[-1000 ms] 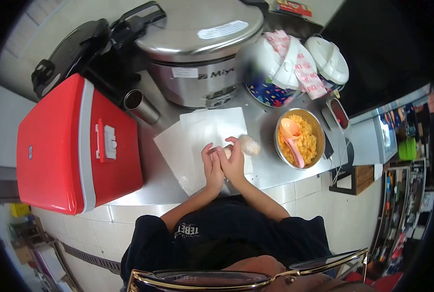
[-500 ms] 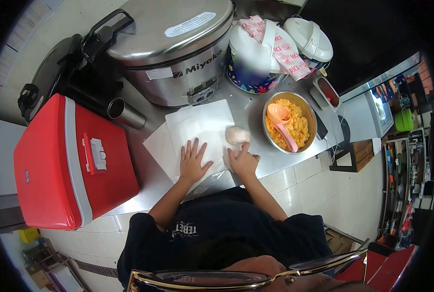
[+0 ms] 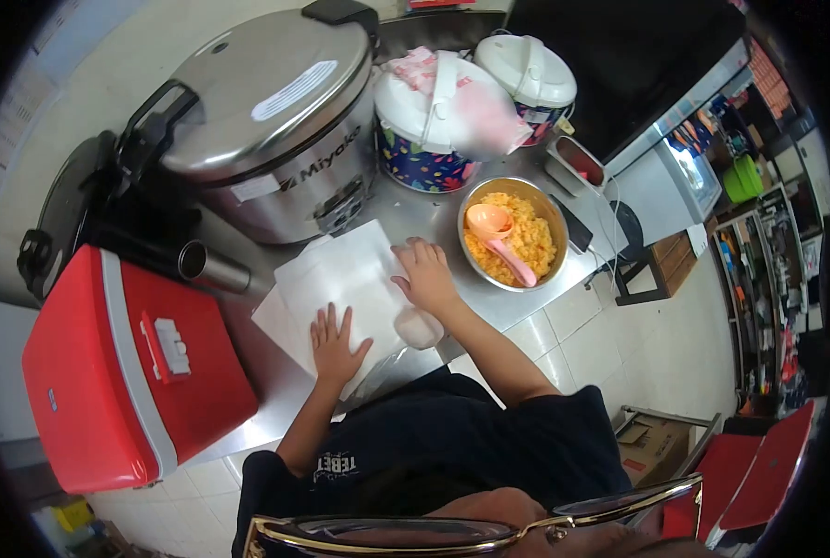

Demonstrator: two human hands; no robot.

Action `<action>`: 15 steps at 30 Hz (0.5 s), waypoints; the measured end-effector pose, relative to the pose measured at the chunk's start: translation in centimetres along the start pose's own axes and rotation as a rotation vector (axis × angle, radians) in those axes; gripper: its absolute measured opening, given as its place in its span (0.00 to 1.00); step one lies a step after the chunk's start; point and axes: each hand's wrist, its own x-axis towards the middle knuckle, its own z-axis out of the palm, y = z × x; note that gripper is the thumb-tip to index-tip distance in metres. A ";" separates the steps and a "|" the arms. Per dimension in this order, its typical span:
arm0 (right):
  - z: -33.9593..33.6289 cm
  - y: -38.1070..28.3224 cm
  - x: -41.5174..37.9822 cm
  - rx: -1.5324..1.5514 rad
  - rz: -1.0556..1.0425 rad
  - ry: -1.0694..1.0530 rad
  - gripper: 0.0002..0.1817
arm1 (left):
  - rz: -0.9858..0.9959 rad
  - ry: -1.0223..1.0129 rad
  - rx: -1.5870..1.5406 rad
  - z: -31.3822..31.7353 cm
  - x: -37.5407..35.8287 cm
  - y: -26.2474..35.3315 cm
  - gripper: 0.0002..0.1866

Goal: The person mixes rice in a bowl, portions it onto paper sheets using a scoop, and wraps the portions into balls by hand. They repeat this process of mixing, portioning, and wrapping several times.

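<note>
We've got the left hand (image 3: pixel 334 342) spread flat on the thin, floppy paper sheets (image 3: pixel 341 279), right hand (image 3: pixel 424 276) open at their far edge, best lifted by a corner.

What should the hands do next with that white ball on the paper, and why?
Probably fold the paper over the white ball. The left hand lies flat on the sheet's near edge, pinning it. The right hand rests on its far side, and the ball sits by the sheet's near corner, unwrapped, beside the right forearm.
</note>
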 end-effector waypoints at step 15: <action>-14.6 17.3 -0.1 -0.094 0.638 -0.753 0.31 | 0.282 0.124 -1.039 -1.7 17.6 15.3 0.25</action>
